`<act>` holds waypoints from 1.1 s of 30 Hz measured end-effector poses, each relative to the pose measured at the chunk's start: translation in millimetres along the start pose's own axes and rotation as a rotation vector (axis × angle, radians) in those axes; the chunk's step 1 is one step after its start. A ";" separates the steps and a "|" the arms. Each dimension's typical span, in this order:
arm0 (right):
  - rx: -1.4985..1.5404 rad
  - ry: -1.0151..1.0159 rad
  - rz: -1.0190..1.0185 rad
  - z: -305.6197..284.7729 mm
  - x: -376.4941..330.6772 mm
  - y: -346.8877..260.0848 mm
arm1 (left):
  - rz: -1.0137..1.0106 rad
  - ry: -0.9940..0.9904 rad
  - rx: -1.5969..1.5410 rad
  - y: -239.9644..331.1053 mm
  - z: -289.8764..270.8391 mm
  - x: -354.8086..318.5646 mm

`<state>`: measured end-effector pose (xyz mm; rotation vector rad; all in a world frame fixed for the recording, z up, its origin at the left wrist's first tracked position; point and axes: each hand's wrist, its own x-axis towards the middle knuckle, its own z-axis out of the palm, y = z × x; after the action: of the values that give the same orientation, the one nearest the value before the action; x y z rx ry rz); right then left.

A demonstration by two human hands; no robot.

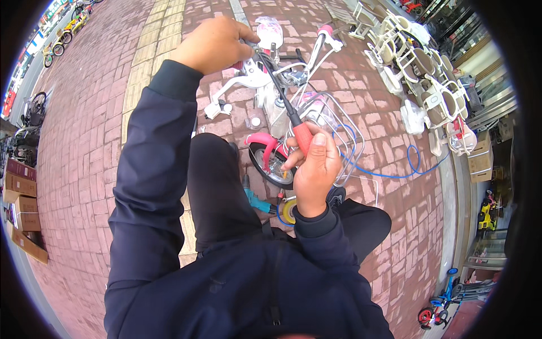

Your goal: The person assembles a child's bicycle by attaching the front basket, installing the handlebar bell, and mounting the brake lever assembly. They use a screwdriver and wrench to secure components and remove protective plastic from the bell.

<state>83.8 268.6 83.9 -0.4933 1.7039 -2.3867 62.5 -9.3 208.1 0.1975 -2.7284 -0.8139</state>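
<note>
two hands, apart: right hand [317, 172] wrapped on the tool's [290, 111] red handle [303, 137], left hand [217, 46] near its far end, grip unclear. tool slants over bike [255, 78]. probably light, stiff, grippy; best held by the handle.

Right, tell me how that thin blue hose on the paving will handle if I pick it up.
The blue hose is probably flexible, since it lies in curves and a loop. It looks thin, so it is likely light for its length. The rounded loop suggests it may spring back into a coil.
</note>
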 end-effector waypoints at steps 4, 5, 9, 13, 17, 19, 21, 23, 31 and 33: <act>-0.046 -0.026 -0.186 7.8 -2.0 2.0 | 0.064 0.016 0.071 2.8 -4.5 -0.6; -0.240 -0.026 -0.304 11.2 -2.5 3.4 | 0.030 -0.015 -0.009 3.7 -5.1 -0.5; -0.243 0.006 -0.168 10.9 -9.0 0.0 | 0.015 0.007 -0.025 5.2 -7.6 -1.8; 0.037 -0.013 -0.079 9.0 -8.8 -2.3 | 0.007 0.006 -0.024 7.2 -8.0 -2.9; -0.292 0.029 -0.323 16.1 -4.1 1.5 | -0.025 -0.004 -0.006 9.6 -9.3 -4.4; -0.138 0.035 -0.179 15.3 -3.0 0.2 | 0.006 -0.004 -0.019 10.2 -10.1 -4.4; 0.003 0.026 0.011 4.2 -2.1 -8.1 | 0.017 -0.001 -0.038 10.5 -9.5 -5.1; 0.012 0.009 0.023 -0.5 0.9 -12.7 | 0.007 0.001 -0.050 10.2 -9.0 -5.6; -0.814 0.004 -0.709 13.4 -8.2 -14.9 | -0.003 0.006 -0.084 5.8 -11.4 -3.7; -0.875 -0.015 -0.803 17.1 -10.1 -14.5 | 0.047 0.027 -0.059 4.8 -10.1 -3.7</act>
<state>100.1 261.6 100.8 -1.5425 2.9014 -1.7966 68.8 -9.8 218.0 0.1310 -2.6693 -0.8708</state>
